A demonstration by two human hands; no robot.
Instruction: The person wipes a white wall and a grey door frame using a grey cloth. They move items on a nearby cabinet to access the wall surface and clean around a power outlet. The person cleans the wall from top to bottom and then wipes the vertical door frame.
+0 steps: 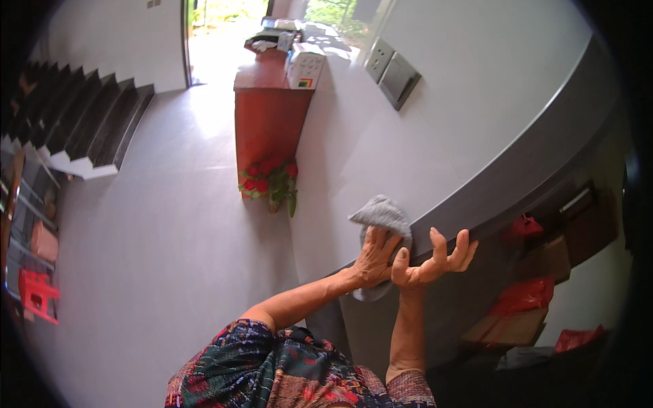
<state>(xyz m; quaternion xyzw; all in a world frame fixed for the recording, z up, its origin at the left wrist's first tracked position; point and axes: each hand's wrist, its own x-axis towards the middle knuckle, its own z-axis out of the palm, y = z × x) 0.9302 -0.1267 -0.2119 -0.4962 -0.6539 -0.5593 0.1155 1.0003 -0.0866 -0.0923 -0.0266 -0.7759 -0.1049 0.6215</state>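
Note:
A grey cloth [382,209] lies bunched against the edge where the pale wall meets the dark grey door frame [469,197]. My left hand [371,261] presses on it, fingers bent into the fabric, and part of the cloth hangs below the wrist. Close beside it, my right hand [434,265] is raised in front of the frame. Its fingers are spread and curved upward, with nothing in them. The two hands overlap slightly near the right thumb.
A socket and switch plate [391,73] sits higher on the wall. Along that wall stands a red-brown cabinet [269,122], with red flowers [265,178] at its near end. Dark stairs [88,112] and a red stool [39,294] are at left. Boxes [507,326] and red bags lie beyond the frame.

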